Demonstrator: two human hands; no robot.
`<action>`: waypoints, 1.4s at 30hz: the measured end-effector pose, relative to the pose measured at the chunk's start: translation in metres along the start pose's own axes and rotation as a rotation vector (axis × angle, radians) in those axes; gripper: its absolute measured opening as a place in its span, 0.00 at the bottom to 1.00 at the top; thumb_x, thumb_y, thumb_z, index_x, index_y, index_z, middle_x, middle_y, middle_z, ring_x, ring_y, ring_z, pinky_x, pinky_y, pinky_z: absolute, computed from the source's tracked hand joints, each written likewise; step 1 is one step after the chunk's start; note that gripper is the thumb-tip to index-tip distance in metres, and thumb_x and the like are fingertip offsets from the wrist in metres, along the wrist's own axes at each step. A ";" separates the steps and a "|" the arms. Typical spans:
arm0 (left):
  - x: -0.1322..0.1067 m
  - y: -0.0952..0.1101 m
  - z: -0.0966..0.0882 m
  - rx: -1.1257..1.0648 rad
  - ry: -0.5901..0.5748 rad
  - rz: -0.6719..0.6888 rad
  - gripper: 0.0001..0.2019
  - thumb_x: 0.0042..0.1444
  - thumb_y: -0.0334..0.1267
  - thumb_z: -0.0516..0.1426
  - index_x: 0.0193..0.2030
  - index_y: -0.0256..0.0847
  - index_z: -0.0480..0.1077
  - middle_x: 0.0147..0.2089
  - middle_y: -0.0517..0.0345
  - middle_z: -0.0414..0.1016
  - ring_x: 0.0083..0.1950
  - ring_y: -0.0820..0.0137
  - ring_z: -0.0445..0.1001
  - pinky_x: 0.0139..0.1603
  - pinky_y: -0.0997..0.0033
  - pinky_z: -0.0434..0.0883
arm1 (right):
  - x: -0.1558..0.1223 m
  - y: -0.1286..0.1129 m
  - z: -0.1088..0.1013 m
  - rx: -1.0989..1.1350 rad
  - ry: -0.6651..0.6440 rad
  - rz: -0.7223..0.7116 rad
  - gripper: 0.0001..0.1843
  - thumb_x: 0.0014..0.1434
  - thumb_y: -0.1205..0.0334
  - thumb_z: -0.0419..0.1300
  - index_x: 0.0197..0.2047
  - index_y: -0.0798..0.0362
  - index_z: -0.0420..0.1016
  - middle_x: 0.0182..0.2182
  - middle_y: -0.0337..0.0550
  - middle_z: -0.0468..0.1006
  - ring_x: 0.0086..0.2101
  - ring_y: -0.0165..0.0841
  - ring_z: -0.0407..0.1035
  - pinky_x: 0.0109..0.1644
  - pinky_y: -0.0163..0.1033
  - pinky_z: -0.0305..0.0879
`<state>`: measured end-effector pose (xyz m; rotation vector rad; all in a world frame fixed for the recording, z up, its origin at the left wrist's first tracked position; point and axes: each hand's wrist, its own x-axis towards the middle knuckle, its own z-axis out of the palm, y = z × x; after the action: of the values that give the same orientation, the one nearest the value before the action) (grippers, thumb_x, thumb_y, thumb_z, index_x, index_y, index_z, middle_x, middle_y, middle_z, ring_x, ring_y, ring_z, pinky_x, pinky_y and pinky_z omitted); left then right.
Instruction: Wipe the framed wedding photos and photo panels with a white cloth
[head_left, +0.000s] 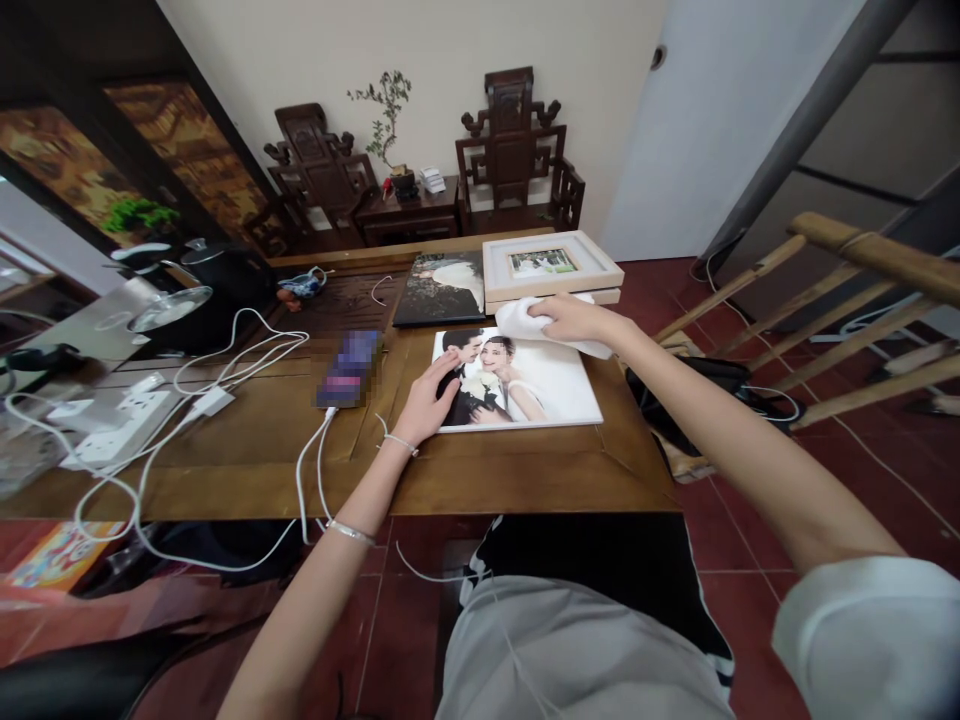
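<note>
So the left fingers [445,366] are laid out flat, gripping nothing, on the photo panel [517,385] right under them, probably so it won't skate across the worktop [525,480]. Right fingers [553,311] are bunching a white cloth [515,319]. Panel's thin, mostly white, wedding couple printed on it.

There are two unframed photos [517,380] [442,290], one cloth [514,320], one phone [347,370], and two carved chairs [513,145] [311,150].

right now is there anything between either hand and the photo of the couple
Yes, for the right hand: the white cloth it holds lies between it and the photo of the couple, at the far edge. Nothing visible stands between the left hand and the photo; it rests on the left side.
</note>
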<state>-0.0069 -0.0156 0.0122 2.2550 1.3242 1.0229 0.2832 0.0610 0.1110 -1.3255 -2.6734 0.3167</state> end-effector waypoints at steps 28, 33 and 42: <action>0.000 -0.001 0.000 0.000 0.008 -0.006 0.20 0.65 0.41 0.51 0.61 0.40 0.70 0.69 0.48 0.66 0.71 0.62 0.62 0.73 0.53 0.57 | -0.090 -0.090 0.052 -0.055 0.044 -0.106 0.23 0.50 0.77 0.53 0.47 0.54 0.79 0.55 0.60 0.76 0.58 0.48 0.67 0.59 0.53 0.60; 0.000 0.000 -0.001 -0.005 0.002 -0.003 0.20 0.65 0.41 0.52 0.61 0.41 0.70 0.69 0.49 0.65 0.71 0.62 0.62 0.74 0.53 0.56 | -0.027 -0.065 0.034 -0.002 0.045 -0.099 0.18 0.55 0.71 0.55 0.47 0.55 0.78 0.41 0.52 0.81 0.40 0.41 0.73 0.41 0.39 0.60; 0.000 0.002 -0.001 -0.012 -0.011 -0.006 0.21 0.65 0.41 0.51 0.62 0.39 0.69 0.70 0.47 0.64 0.72 0.62 0.60 0.74 0.53 0.55 | 0.020 -0.048 0.028 0.032 0.111 -0.015 0.21 0.53 0.74 0.54 0.47 0.57 0.79 0.44 0.53 0.82 0.42 0.41 0.72 0.40 0.36 0.57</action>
<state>-0.0067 -0.0164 0.0141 2.2435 1.3155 1.0120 0.2284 0.0447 0.0967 -1.2750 -2.5749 0.2741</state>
